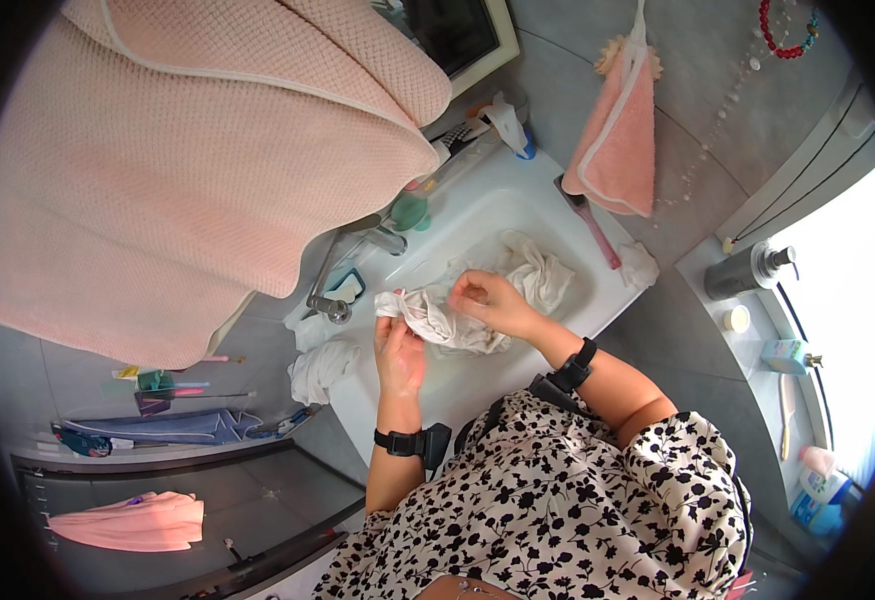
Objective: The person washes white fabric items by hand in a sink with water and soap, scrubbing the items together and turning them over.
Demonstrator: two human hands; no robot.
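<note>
Over a white sink basin (512, 202), my left hand (401, 352) grips one end of a wet white cloth (430, 315) between thumb and fingers. My right hand (493, 304) hovers beside the cloth's middle with its fingers curled; whether its fingertips pinch any fabric cannot be told. More white fabric (538, 274) lies bunched in shallow water in the basin, beyond my right hand. Left of my left hand, a white cloth bundle (323, 371) rests on the sink's edge. The chrome faucet (332, 307) stands near my left hand.
A teal soap dish (347, 289) and a green cup (410, 212) sit by the faucet. A pink-handled brush (595, 232) lies on the right rim. A large pink towel (204, 180) hangs at upper left. Bottles, including a grey pump bottle (745, 271), line the windowsill.
</note>
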